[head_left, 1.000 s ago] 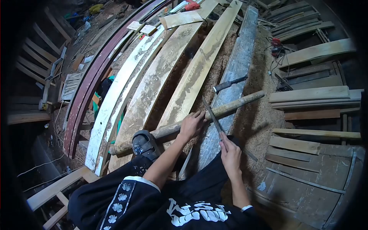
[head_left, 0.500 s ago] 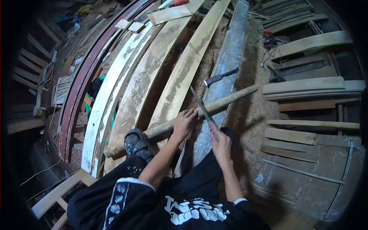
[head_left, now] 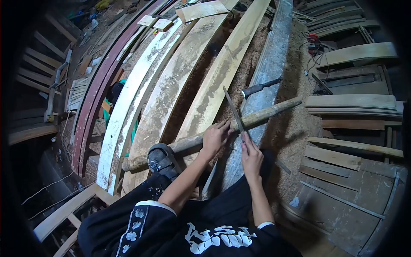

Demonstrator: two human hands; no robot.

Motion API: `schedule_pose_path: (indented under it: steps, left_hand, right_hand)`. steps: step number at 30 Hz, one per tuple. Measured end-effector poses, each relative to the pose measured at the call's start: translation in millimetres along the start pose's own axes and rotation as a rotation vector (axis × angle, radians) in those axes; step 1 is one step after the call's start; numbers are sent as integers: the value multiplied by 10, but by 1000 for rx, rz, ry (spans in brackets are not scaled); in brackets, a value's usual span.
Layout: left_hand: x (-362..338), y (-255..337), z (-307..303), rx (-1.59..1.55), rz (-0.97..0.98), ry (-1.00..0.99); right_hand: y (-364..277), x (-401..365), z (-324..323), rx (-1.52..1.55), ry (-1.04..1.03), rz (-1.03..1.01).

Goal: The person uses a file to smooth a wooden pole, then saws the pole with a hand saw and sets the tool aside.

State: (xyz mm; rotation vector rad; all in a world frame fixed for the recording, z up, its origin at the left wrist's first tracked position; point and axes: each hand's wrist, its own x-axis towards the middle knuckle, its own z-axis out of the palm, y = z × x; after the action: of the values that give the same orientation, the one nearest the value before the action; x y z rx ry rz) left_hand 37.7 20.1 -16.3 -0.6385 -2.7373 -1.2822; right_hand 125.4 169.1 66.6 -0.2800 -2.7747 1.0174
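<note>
Since the earlier frame, our right hand (head_left: 251, 159) and the tool (head_left: 233, 107) have advanced: more of the tool's length now extends past the pole (head_left: 266, 115), and the hand is nearer to it. We find the pole still lying across the boards.

Setting, largest first: we record several long boards side by side, namely a maroon board (head_left: 91, 103), a white board (head_left: 137, 90) with worn patches, a broad stained board (head_left: 169, 92), a pale yellow board (head_left: 222, 73) and a grey board (head_left: 272, 55). Sawdust (head_left: 294, 128) lies beside the grey board, with a stack of planks (head_left: 351, 103) farther right.

The pole runs diagonally over the yellow and grey boards, one end beyond the grey board's right edge. Our sandal (head_left: 160, 159) is against it near the other end. We see a dark-handled tool (head_left: 254, 89) on the grey board, beyond the pole and apart from it.

Grip: our right hand is closed on the near part of the thin tool, which crosses over the pole beside our left fingers. Our left hand (head_left: 214, 139) lays its bent fingers over the pole; its underside is hidden, so we cannot tell whether it closes around.
</note>
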Motion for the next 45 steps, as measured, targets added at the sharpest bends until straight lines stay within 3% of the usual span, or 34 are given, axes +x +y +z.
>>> schedule_pose_path:
  steps: [10, 19, 22, 26, 30, 35, 37, 39, 42, 45]
  left_hand:
    - [18, 18, -88, -66, -35, -33]
    - [154, 5, -72, 1, -61, 59]
    - [156, -9, -100, -44, -43, 44]
    - [130, -111, -93, -23, 62, -17]
    - [59, -53, -118, -39, -14, -82]
    - [-49, 49, -94, 4, -22, -87]
    - [-86, 23, -86, 11, -33, -96]
    - [-119, 25, -38, 53, 48, -28]
    - [-124, 29, -2, 77, 60, -2]
    - [-134, 33, -24, 71, 36, -20]
  right_hand:
    - [-223, -180, -533, -5, -132, 59]
    - [-45, -69, -24, -33, 19, 33]
    - [93, 27, -124, 64, -64, 74]
    - [156, -27, -68, 116, -24, 32]
    - [-117, -65, -224, -31, -83, 53]
    - [-105, -135, -353, 36, -113, 40]
    - [-154, -109, -382, 101, -101, 75]
    - [-245, -66, -570, 115, -94, 264]
    - [-143, 19, -744, 37, 12, 66]
    - [-166, -56, -766, 43, -118, 154]
